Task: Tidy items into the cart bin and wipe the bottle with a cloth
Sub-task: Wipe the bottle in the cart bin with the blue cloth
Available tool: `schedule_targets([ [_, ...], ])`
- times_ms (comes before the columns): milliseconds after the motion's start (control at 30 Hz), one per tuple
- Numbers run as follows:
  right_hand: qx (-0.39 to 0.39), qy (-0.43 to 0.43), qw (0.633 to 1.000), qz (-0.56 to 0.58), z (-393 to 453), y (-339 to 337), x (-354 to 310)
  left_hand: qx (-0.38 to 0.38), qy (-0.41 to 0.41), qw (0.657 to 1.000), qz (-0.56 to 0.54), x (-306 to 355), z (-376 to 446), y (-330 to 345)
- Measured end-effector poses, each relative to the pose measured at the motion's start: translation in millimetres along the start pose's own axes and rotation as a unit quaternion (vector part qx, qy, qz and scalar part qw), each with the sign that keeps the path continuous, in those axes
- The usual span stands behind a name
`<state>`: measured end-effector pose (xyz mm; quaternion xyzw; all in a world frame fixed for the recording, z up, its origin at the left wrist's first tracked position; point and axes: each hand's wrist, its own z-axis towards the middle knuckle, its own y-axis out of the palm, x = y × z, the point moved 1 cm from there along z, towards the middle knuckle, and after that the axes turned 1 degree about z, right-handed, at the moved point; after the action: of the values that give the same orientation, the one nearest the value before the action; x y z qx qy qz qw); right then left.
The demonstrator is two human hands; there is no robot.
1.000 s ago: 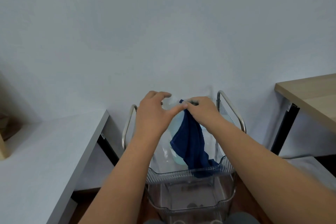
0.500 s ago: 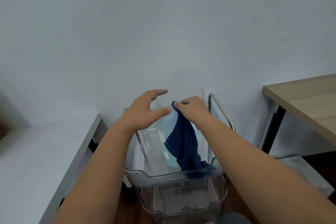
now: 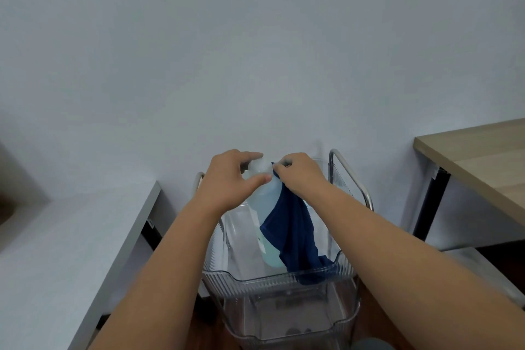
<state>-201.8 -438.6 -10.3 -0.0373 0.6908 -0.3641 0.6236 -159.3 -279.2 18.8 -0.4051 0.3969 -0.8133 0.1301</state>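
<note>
While left hand [image 3: 231, 179] grips pale-blue bottle [image 3: 265, 207] top, right hand [image 3: 301, 175] pinches navy cloth [image 3: 292, 233], seemingly against bottle.

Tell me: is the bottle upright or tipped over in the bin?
Upright. The bottle stands in the top bin, the left hand gripping its top and the blue cloth hanging down its side.

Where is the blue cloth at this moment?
In the head view, the blue cloth hangs at centre, pinched at its top by the right hand, draped over the pale bottle into the clear cart bin.
</note>
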Motion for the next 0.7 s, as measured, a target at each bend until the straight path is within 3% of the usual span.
schedule_targets([
  [167,0.018,-0.01,0.999,0.025,-9.1,9.5,2.7,-0.01,0.009,1.0,0.013,-5.7,-8.1,0.0],
  [267,0.043,-0.007,0.99,0.131,-34.1,35.6,12.6,0.066,-0.026,0.995,0.076,-0.6,-31.8,23.9],
  [367,0.039,-0.035,0.965,0.256,-61.9,69.8,19.9,0.115,-0.1,0.987,0.059,-1.7,-48.1,34.5],
  [567,-0.012,-0.119,0.986,0.115,-97.2,118.2,31.9,0.095,-0.108,0.989,-0.042,-21.7,-49.1,17.9],
  [700,-0.039,-0.059,0.978,0.198,-89.9,126.4,38.0,0.087,-0.095,0.988,-0.089,-36.8,-47.1,9.0],
])
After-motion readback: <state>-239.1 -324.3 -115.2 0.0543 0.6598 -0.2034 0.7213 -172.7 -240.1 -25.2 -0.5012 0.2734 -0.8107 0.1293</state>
